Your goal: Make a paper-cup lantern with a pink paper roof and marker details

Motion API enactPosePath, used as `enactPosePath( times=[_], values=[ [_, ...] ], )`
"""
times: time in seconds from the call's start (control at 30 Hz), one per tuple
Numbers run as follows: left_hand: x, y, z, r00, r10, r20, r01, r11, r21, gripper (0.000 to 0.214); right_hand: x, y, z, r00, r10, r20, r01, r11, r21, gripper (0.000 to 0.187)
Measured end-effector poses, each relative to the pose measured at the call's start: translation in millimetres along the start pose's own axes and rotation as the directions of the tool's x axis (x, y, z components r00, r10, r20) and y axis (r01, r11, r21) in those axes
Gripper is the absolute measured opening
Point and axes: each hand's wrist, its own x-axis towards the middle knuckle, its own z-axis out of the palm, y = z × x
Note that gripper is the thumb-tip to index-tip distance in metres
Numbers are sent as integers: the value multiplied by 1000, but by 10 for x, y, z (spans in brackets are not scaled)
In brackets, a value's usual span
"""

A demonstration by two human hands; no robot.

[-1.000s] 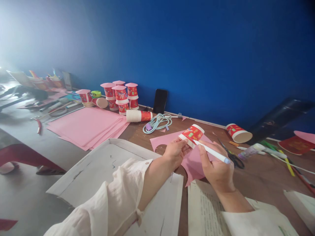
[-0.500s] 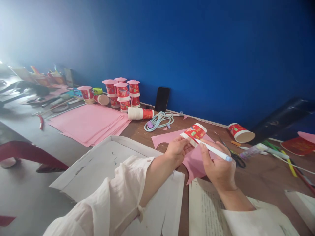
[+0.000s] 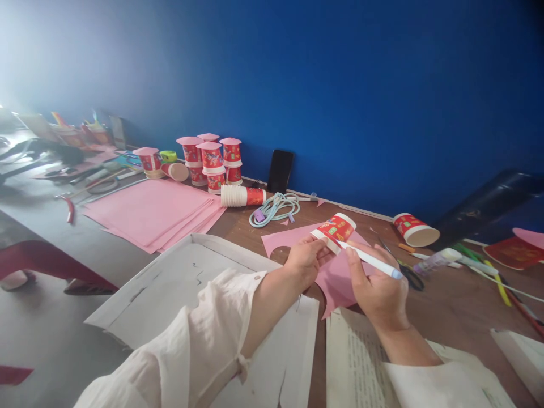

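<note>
My left hand [image 3: 306, 259] is closed on the rim end of a red paper cup [image 3: 335, 228], which lies tilted on its side above the table. In my right hand [image 3: 380, 286] is a white marker pen [image 3: 369, 259] with a light blue end, its tip at the cup's lower side. Whether the tip touches the cup I cannot tell. Beneath both hands lies a cut sheet of pink paper [image 3: 338, 280] with curved edges. A pair of scissors [image 3: 411, 277] with dark handles rests just beyond my right hand, its blades partly hidden.
Stacked red cups with pink tops [image 3: 212, 161] stand along the blue wall. Nearby are a nested row of cups [image 3: 238, 196], a coiled cable [image 3: 276, 209], a phone [image 3: 280, 170] and pink sheets [image 3: 153, 212]. A white box lid [image 3: 170, 283] lies left, another cup [image 3: 414, 229] right.
</note>
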Motion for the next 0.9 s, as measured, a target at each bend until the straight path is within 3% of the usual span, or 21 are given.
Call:
enactPosePath(
  times=[0.9],
  values=[
    [12, 10, -8, 999, -2, -34, 1, 1000, -29, 13, -11, 23, -13, 1000, 3, -10, -3, 1000, -22, 17]
  ],
)
